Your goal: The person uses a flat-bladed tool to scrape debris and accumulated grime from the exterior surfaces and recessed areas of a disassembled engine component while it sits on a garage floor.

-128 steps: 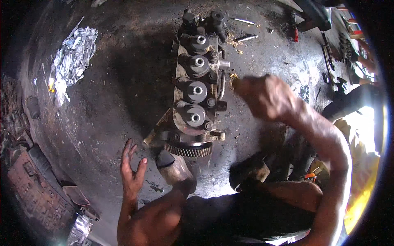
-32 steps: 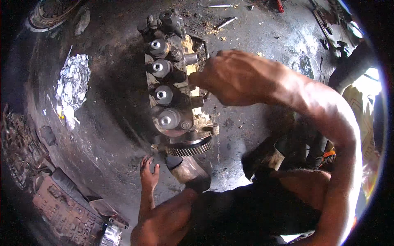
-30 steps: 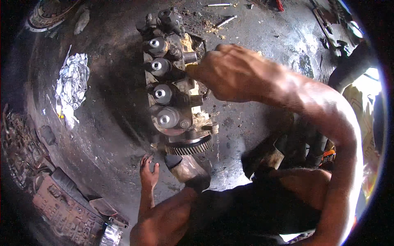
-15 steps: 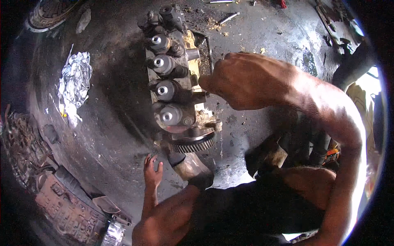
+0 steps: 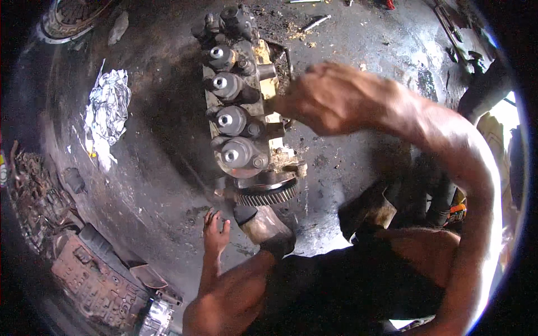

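My right hand (image 5: 330, 98) is closed, a little blurred, at the right side of a greasy metal pump body (image 5: 260, 103) with four cylindrical fittings (image 5: 230, 120) on top; whatever the fingers hold is hidden. The pump's right side shows a pale, dirty yellowish face (image 5: 263, 53) and a bent pipe along it. A toothed gear (image 5: 266, 196) sits on the near end. Below and left of that gear, my left hand (image 5: 216, 235) hangs with fingers apart, holding nothing, near my boot (image 5: 263, 224).
Crumpled silvery-white material (image 5: 106, 109) lies left. Dirty engine parts (image 5: 89, 274) and a shiny metal part (image 5: 157, 319) sit lower left, a round part (image 5: 73, 19) upper left. Bolts (image 5: 316, 22) and long tools (image 5: 451, 31) lie beyond. A second person's dark-clad leg (image 5: 476, 95) is at right.
Since the earliest frame my right hand has moved left onto the pump's side, whose pale face now shows. It has shifted slightly along that side in the last second. My left hand remains low, fingers apart.
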A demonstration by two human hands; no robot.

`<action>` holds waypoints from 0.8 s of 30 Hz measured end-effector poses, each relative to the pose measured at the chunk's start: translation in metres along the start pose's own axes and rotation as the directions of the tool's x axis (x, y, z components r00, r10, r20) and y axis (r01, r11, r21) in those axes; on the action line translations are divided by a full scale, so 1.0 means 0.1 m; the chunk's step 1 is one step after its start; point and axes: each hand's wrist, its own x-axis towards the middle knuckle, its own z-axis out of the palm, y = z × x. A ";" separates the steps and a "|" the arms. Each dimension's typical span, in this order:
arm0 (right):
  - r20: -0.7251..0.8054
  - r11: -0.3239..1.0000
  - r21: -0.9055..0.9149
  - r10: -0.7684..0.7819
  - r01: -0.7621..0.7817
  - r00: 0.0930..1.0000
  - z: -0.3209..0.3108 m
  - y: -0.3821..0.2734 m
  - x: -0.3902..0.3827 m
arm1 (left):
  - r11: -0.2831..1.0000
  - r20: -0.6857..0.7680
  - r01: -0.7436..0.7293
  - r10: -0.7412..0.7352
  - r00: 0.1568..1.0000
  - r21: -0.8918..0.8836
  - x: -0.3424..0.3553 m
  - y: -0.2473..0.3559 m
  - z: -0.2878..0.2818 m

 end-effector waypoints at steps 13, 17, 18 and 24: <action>0.014 0.945 -0.050 0.324 -0.323 0.946 -0.22 -0.41 -0.55 | 0.983 0.000 -0.154 0.154 0.988 0.099 0.12 0.65 -0.15; -0.175 0.992 -0.002 0.120 -0.123 0.977 0.08 -0.43 -0.58 | 0.989 0.006 -0.137 0.136 0.991 0.057 0.13 0.59 -0.21; -0.118 0.981 0.017 0.196 -0.196 0.973 0.04 -0.47 -0.54 | 0.988 -0.006 -0.123 0.124 0.992 0.091 0.11 0.59 -0.21; -0.028 0.959 -0.123 0.253 -0.254 0.967 0.03 -0.65 -0.52 | 0.979 -0.012 -0.197 0.197 0.980 0.045 0.20 0.63 -0.05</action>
